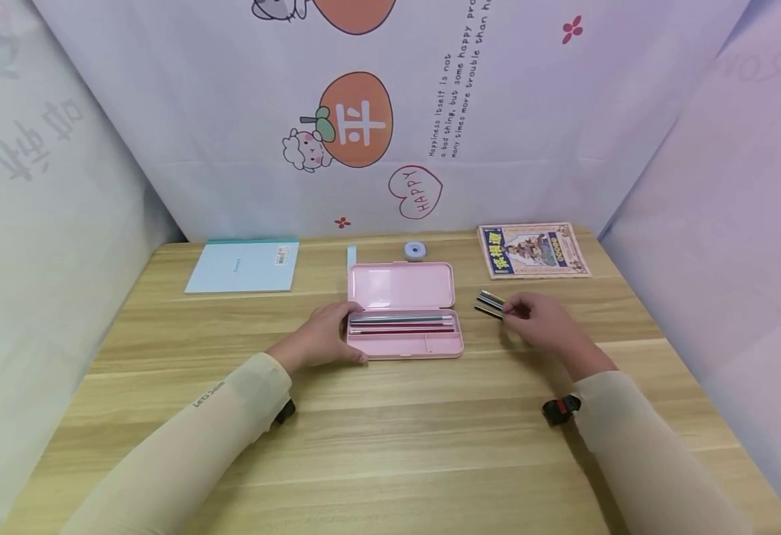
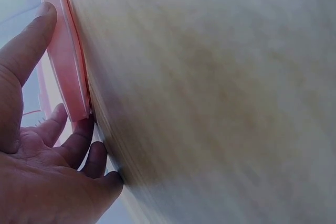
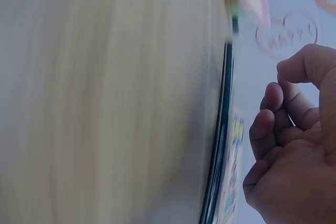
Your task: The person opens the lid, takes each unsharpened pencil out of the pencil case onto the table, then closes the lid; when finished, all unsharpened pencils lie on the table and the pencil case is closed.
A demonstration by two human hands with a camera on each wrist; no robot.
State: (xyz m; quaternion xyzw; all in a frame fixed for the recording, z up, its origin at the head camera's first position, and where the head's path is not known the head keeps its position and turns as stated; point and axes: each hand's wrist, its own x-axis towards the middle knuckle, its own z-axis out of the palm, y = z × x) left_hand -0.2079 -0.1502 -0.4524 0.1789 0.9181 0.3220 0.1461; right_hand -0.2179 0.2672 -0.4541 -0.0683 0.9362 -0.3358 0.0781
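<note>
The thumb and forefinger of the right hand [image 1: 544, 323] bend to meet at their tips, the other fingers curl toward the palm, and the right wrist view shows nothing pinched between them; just below and beside these fingers the loose pencils [image 1: 492, 299] rest on the bench [image 1: 403, 431] – their right-hand parts hidden by the hand in the head view, so I cannot tell the exact count; their long axes run mostly left to right with a slight slant, the visible ends pointing from the fingers toward the pink pencil case [image 1: 390, 345]; the right hand is clearly the nearer one to them; they look slim and mostly dark, with a lighter tip or two; the fingers of the left hand [image 1: 319, 334] grip the left end of the case, the thumb against its near wall and the others bent around the end; the case sits between the hands, its long axis left to right, its lid [image 1: 400, 286] folded back away from the person – and a row of teal and dark red pencils [image 1: 400, 325] lies lengthwise in its rear compartment; farther out are a pale blue strip [image 1: 352, 256], a round bluish thing [image 1: 415, 251], a light blue notebook [image 1: 243, 266] at the left and an illustrated booklet [image 1: 533, 250] at the right
</note>
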